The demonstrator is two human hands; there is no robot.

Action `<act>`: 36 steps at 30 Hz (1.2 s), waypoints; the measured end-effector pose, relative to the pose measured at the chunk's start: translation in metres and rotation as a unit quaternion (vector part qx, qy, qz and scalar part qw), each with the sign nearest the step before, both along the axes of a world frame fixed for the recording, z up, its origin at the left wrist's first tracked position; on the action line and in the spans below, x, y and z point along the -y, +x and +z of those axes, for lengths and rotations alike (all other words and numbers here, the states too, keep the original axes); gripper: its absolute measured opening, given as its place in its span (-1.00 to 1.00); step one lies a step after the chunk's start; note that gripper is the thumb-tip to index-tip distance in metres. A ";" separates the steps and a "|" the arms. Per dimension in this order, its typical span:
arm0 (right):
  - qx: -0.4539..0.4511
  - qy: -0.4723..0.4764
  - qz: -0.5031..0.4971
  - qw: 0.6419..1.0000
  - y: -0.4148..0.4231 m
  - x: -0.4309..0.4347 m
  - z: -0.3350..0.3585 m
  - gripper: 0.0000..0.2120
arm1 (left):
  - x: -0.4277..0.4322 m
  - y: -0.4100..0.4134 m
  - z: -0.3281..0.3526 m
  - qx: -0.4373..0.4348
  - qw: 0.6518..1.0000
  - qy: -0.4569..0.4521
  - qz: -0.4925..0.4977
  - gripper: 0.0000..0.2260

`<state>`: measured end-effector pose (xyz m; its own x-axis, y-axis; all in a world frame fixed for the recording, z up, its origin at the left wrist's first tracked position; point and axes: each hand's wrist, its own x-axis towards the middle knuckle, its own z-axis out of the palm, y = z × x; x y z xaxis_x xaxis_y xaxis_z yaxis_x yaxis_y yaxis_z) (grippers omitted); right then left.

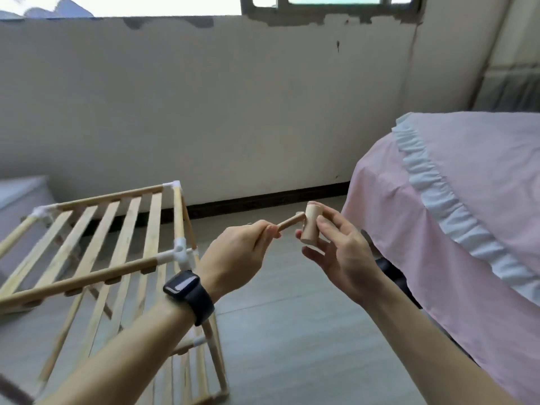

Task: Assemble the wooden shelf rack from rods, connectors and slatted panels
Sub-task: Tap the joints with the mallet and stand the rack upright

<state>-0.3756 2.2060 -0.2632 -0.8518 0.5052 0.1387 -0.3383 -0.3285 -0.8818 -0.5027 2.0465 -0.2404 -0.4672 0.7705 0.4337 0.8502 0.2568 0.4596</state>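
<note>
Two hands meet above the floor: the left hand [233,252] grips a short rod [290,222], and the right hand [342,252] pinches a stubby wooden cylinder [311,226] between thumb and fingers. The rod's tip touches the cylinder's side. The rod probably wants to go in straight, with the cylinder held steady and the rod turned gently rather than forced. One rod and one cylinder are in hand. The rack [87,276] stands to the left, showing two slatted panels [111,229] and four white connectors [181,254].

A pink bedcover [482,171] with a white ruffle [432,182] hangs right of a scuffed wall [233,97].
</note>
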 end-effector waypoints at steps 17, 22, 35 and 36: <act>0.017 0.129 -0.031 0.991 -0.014 0.047 0.028 -0.69 | 0.040 0.013 0.028 0.044 0.998 -0.030 -0.017 -0.64; -0.017 0.071 -0.054 0.996 -0.017 0.045 0.032 -0.72 | 0.031 0.008 0.042 0.104 0.993 -0.040 -0.036 -0.60; 0.008 0.240 -0.099 0.966 -0.028 0.042 0.028 -0.79 | 0.029 0.004 0.040 -0.071 0.988 -0.118 0.063 -0.61; 0.006 0.241 -0.096 0.966 -0.029 0.041 0.026 -0.77 | 0.028 0.006 0.038 -0.087 0.987 -0.118 0.068 -0.62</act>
<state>-0.4042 2.1650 -0.2369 -0.7516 0.5330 0.3884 -0.3415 0.1893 -0.9206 -0.4966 2.0188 -0.2026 -0.5077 0.7952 0.3315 0.8611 0.4565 0.2239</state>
